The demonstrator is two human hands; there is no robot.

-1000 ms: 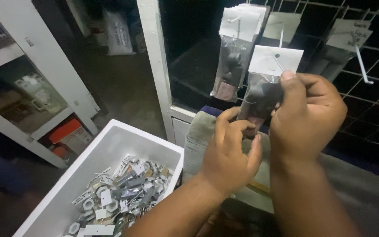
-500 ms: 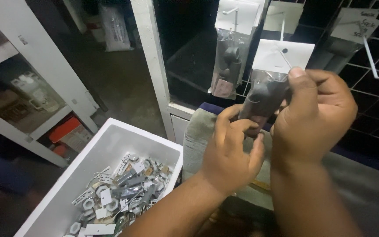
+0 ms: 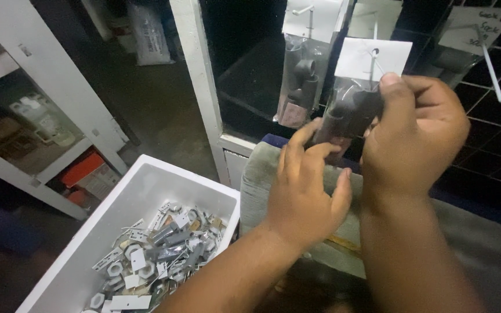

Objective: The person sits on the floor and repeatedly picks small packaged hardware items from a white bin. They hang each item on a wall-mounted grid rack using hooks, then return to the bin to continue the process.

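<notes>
Leftmost, a white rectangular foam box (image 3: 88,243) sits low and near, holding a heap of small clear packets of grey plastic fittings (image 3: 158,255). Right of it, the left hand (image 3: 305,185) has its fingers pinched on the lower end of a clear plastic bag of dark grey pipe fittings with a white card header (image 3: 358,98). Further right, the right hand (image 3: 416,136) is clamped on that bag's upper part, which hangs on a white metal peg hook (image 3: 372,58) of the black wire grid panel (image 3: 494,145).
</notes>
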